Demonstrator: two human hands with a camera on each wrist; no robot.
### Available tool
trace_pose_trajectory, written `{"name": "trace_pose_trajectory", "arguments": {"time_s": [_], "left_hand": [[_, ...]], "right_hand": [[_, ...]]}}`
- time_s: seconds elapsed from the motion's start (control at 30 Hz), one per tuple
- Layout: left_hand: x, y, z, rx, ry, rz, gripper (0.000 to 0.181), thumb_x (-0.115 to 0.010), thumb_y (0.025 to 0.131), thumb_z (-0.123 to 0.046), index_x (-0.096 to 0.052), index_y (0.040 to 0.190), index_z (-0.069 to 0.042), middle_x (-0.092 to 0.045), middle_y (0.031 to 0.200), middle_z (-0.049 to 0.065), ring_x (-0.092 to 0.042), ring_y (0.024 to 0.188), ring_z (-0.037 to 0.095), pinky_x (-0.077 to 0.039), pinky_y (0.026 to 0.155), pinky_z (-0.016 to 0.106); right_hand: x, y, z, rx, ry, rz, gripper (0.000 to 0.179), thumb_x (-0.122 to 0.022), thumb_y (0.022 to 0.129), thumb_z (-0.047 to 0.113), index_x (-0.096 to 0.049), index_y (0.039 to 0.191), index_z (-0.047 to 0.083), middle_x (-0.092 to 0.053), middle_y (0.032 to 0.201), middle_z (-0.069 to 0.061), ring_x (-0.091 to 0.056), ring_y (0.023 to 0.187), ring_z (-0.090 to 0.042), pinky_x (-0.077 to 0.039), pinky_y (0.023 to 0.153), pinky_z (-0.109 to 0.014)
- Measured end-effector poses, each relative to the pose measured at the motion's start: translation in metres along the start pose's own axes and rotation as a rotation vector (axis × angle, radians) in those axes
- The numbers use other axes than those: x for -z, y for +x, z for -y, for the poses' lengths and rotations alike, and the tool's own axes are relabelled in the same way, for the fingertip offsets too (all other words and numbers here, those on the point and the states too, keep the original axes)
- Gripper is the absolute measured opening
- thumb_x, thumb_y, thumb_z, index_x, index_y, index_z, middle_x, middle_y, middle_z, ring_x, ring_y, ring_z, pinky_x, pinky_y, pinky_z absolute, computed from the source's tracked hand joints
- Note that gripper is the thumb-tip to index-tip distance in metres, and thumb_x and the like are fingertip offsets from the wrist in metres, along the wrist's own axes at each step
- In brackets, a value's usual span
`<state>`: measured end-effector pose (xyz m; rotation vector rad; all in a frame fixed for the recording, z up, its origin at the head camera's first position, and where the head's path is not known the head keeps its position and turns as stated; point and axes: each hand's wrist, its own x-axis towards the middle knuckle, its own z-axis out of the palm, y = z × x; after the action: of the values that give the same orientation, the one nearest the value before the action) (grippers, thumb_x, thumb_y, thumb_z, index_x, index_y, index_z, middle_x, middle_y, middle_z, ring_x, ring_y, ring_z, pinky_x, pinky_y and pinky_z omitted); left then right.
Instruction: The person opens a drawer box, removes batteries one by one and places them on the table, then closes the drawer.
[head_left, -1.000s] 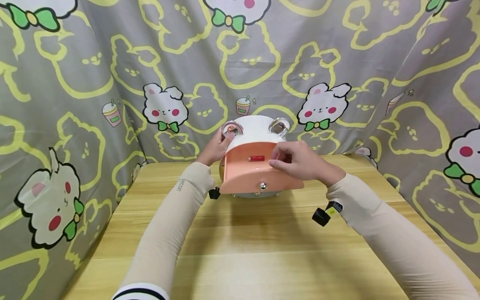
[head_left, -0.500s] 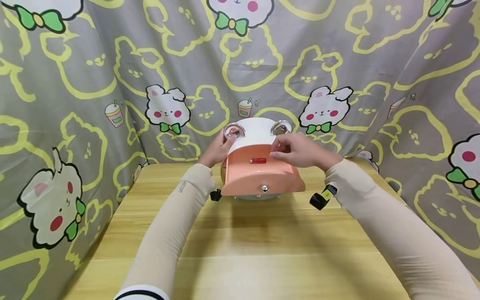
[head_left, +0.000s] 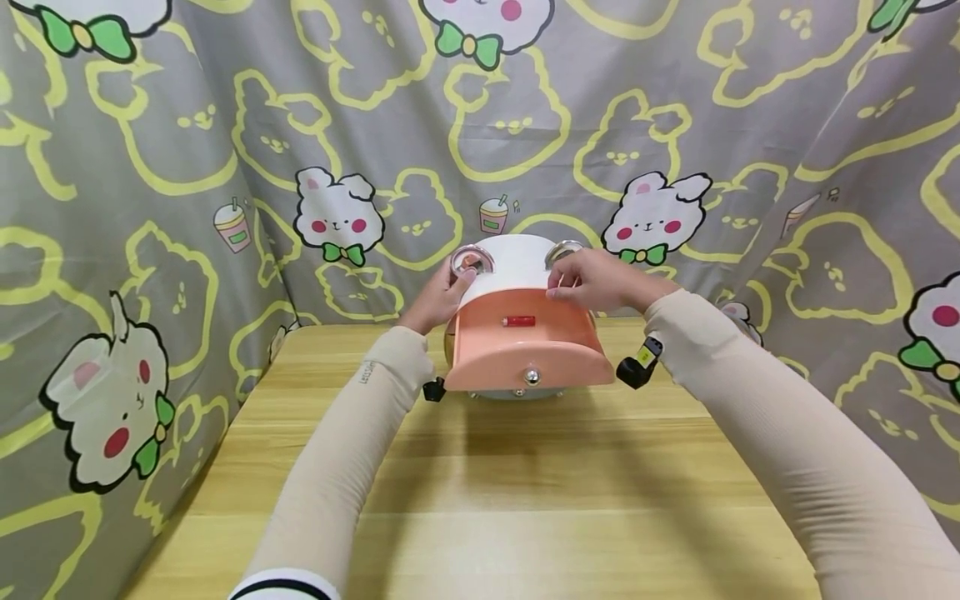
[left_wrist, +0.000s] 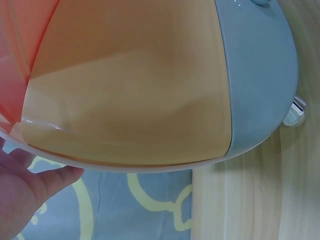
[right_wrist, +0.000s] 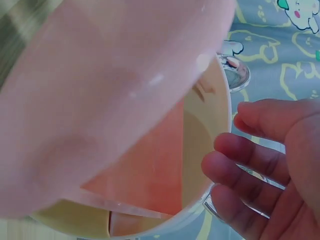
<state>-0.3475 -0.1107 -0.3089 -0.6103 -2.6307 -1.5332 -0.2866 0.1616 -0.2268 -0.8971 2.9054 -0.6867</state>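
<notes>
A storage box with a rounded white top point(head_left: 513, 260) stands at the table's back, two silver rings on it. Its peach drawer point(head_left: 487, 368) is pulled out, and a small red cylinder with a pale end point(head_left: 519, 321) lies inside. My left hand point(head_left: 433, 302) holds the box at its left ring, thumb in front; in the left wrist view the fingers point(left_wrist: 60, 179) meet the rim. At the upper right edge, my right hand point(head_left: 600, 279) overlaps the right ring. Its loosely bent fingers point(right_wrist: 250, 155) hold nothing in the right wrist view.
The box rests on a wood-grain table point(head_left: 517, 500). A grey curtain point(head_left: 420, 108) with cartoon animals hangs behind and on both sides. A silver knob point(head_left: 532, 377) sticks out from the drawer front.
My right hand has risen from the drawer's right side to the box's upper right edge. The left hand keeps its hold, and the red cylinder stays in the drawer.
</notes>
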Motion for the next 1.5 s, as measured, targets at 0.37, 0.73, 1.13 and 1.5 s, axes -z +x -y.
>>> {"name": "trace_pose_trajectory", "arguments": {"time_s": [0.37,0.73,1.13,1.5], "left_hand": [[0.0,0.0,-0.002,-0.022,-0.005,-0.011,0.056,-0.041,0.104,-0.04,-0.026,0.15,-0.012,-0.046,0.139,0.016,-0.046,0.124,0.026,-0.033,0.107,0.04],[0.001,0.0,0.002,-0.03,0.023,-0.025,0.053,-0.041,0.103,-0.04,-0.03,0.148,-0.013,-0.048,0.139,0.017,-0.045,0.127,0.027,-0.03,0.109,0.039],[-0.001,0.002,0.005,-0.027,0.04,-0.041,0.051,-0.042,0.103,-0.041,-0.034,0.144,-0.013,-0.05,0.136,0.018,-0.046,0.126,0.029,-0.03,0.109,0.041],[-0.001,-0.002,-0.001,-0.02,0.034,-0.023,0.051,-0.04,0.104,-0.04,-0.031,0.147,-0.013,-0.052,0.133,0.015,-0.049,0.122,0.026,-0.034,0.107,0.04]], "right_hand": [[0.008,0.019,-0.002,0.051,0.015,0.036,0.006,-0.073,0.088,0.01,-0.075,0.09,0.005,-0.066,0.087,-0.005,-0.064,0.075,-0.019,-0.056,0.068,-0.033],[0.007,0.033,0.004,0.22,0.007,0.158,0.011,-0.076,0.082,0.002,-0.077,0.093,0.003,-0.073,0.089,-0.005,-0.069,0.082,-0.018,-0.055,0.079,-0.036],[0.001,0.035,0.012,0.36,-0.04,0.299,0.014,-0.069,0.086,-0.005,-0.077,0.095,0.002,-0.073,0.093,-0.009,-0.069,0.087,-0.019,-0.054,0.081,-0.032],[-0.006,0.038,0.019,0.327,-0.011,0.449,0.016,-0.067,0.089,0.0,-0.076,0.101,0.004,-0.072,0.096,-0.007,-0.066,0.088,-0.018,-0.053,0.085,-0.031]]}}
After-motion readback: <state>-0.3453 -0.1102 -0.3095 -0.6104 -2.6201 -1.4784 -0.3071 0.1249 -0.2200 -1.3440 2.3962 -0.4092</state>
